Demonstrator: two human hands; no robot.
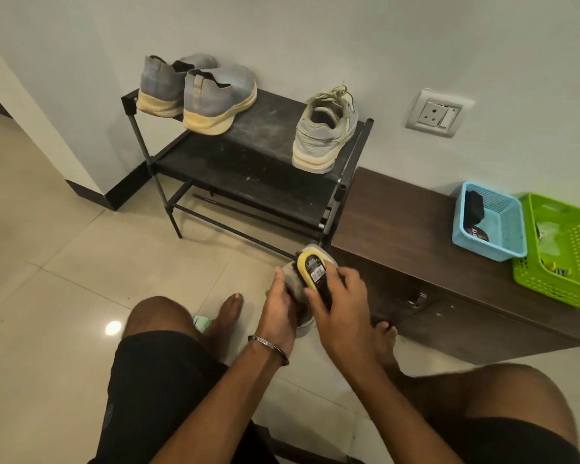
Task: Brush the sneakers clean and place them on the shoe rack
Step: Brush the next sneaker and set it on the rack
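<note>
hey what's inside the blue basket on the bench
The blue basket holds a black oblong item leaning at its left end and a dark round labelled thing at the bottom. The basket's near wall hides anything lower down.

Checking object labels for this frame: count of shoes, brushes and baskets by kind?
Grey sneakers: 4. Slip-on pair and laced one on the black metal shoe rack; one in the left hand.
Yellow-backed brush, right hand: 1
Plastic baskets, blue, green: 2
Total: 7
</note>
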